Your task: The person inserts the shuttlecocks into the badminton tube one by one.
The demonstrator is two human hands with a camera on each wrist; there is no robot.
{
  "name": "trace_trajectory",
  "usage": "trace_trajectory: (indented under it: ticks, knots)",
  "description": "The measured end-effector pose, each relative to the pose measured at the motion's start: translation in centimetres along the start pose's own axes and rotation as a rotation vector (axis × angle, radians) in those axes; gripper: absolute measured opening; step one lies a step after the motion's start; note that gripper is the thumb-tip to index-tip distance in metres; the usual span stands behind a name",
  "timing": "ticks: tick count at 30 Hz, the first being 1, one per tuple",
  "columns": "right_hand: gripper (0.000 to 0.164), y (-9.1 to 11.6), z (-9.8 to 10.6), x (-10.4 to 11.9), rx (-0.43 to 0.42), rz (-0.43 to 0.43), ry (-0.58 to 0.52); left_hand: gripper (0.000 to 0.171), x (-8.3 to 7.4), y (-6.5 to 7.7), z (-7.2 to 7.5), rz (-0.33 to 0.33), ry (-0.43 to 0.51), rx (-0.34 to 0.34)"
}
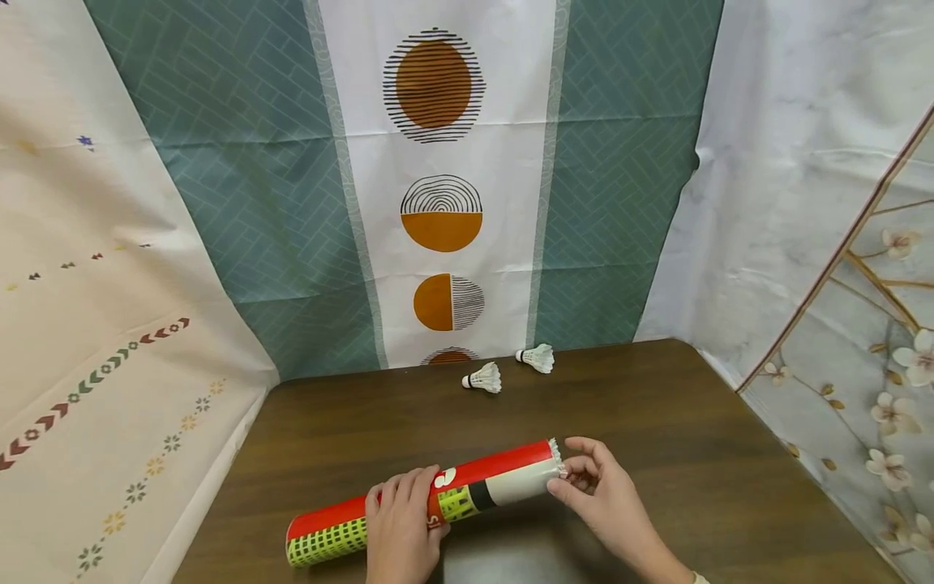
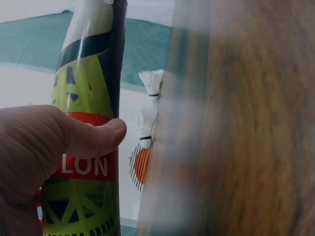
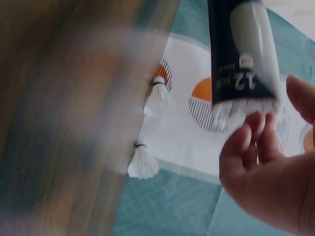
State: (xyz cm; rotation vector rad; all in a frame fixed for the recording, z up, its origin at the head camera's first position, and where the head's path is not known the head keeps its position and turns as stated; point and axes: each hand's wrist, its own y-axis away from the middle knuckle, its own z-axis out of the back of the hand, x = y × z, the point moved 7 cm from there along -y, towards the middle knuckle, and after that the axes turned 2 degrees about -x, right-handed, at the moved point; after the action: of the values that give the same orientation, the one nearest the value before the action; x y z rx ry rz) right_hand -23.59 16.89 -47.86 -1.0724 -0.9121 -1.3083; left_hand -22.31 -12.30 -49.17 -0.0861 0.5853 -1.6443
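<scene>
A shuttlecock tube [image 1: 503, 478], red, white, black and yellow-green, lies slanted above the table, its right end higher in the head view. My left hand [image 1: 403, 519] grips it around the middle, and the left wrist view shows the thumb [image 2: 101, 137] across the printed band. White feathers [image 3: 246, 109] of a shuttlecock stick out of the tube's open end. At that end is my right hand [image 1: 601, 499], its bent fingertips touching or very near the feathers. Its thumb stands apart from the tube in the right wrist view.
Two white shuttlecocks lie near the table's back edge, one shuttlecock [image 1: 483, 379] left of the other shuttlecock [image 1: 537, 358]. The brown wooden table [image 1: 365, 438] ends at a patterned hanging cloth [image 1: 467, 162]. A pale cloth [image 1: 95, 324] hangs at left, a floral one [image 1: 861, 405] at right.
</scene>
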Motion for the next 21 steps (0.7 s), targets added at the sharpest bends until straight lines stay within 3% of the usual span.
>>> trace_trajectory:
  ticks: [7,12,16,21]
  knots:
    - [0.097,0.8,-2.0,1.1,-0.031,0.042,0.042,0.092,0.0,0.0,0.3,-0.006,0.003,-0.018]
    - [0.101,1.1,-3.8,1.6,0.066,0.081,-0.003,0.093,0.3,0.0,0.6,-0.004,0.018,-0.044]
    - [0.094,0.5,-3.6,2.0,0.115,0.087,-0.01,0.092,0.6,0.1,0.5,-0.003,0.014,-0.034]
    - [0.061,-3.2,-0.5,2.5,0.017,0.12,0.071,0.091,0.9,0.2,0.7,-0.007,0.008,-0.044]
